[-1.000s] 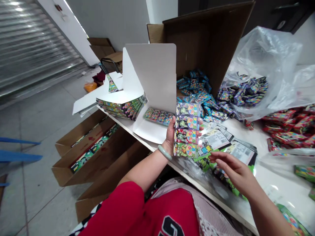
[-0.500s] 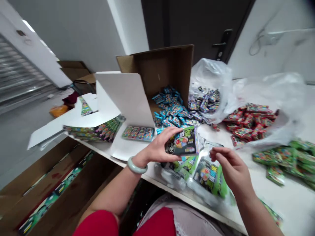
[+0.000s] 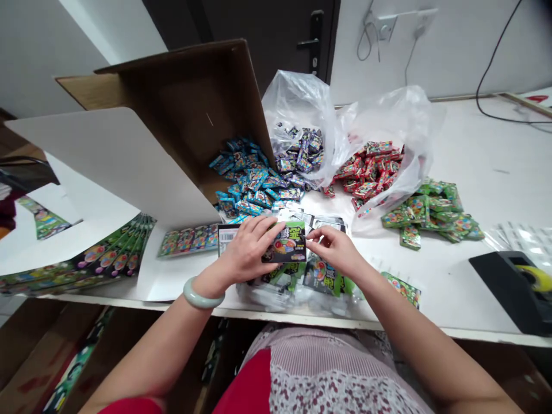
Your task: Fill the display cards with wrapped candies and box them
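— What are the person's hands doing in the head view?
— The left hand point(image 3: 248, 256) is closed over a green-and-black packet point(image 3: 288, 246), with its fingers laid across the packet's face. The right hand point(image 3: 335, 248) pinches the packet's right edge.
— Where is the packet?
— Just above a heap of clear sleeves point(image 3: 297, 287), at the near edge of the white table point(image 3: 474, 155).
— And around it?
— Behind it, blue sweets point(image 3: 248, 187) spill from a tipped cardboard box point(image 3: 190, 98). Red sweets point(image 3: 371, 167) lie in a plastic bag point(image 3: 405, 115), and a green pile point(image 3: 431, 210) sits to their right.
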### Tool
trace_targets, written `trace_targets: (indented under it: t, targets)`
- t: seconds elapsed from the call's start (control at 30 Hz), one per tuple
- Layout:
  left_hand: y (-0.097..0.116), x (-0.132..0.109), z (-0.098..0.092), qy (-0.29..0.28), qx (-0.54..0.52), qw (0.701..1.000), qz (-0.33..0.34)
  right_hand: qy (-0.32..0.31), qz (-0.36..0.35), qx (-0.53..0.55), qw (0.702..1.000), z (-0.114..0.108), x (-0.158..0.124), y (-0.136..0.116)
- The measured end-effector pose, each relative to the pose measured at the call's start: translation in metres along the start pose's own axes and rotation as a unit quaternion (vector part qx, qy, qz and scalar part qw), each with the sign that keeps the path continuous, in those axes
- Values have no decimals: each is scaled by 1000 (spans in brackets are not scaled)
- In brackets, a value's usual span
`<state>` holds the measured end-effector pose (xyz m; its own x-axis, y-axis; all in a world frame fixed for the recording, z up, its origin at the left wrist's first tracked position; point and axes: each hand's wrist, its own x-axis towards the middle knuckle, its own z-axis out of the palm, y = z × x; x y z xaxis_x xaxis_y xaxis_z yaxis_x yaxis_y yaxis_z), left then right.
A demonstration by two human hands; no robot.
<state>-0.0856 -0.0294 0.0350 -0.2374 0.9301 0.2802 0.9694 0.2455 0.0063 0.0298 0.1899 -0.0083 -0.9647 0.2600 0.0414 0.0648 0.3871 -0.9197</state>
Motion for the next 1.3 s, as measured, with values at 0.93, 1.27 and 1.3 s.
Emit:
trace_targets:
  t: [0.93, 1.27, 1.3]
  targets:
    - [-13, 10, -27, -39, 107, 993, 40, -1, 100, 217, 971, 35, 32, -5]
    - [-29, 25, -53, -85, 141, 986, 36, 61, 74, 228, 969, 28, 35, 15]
    - [-34, 20, -53, -77, 142, 987, 23, 70, 73, 219, 970, 20, 36, 20]
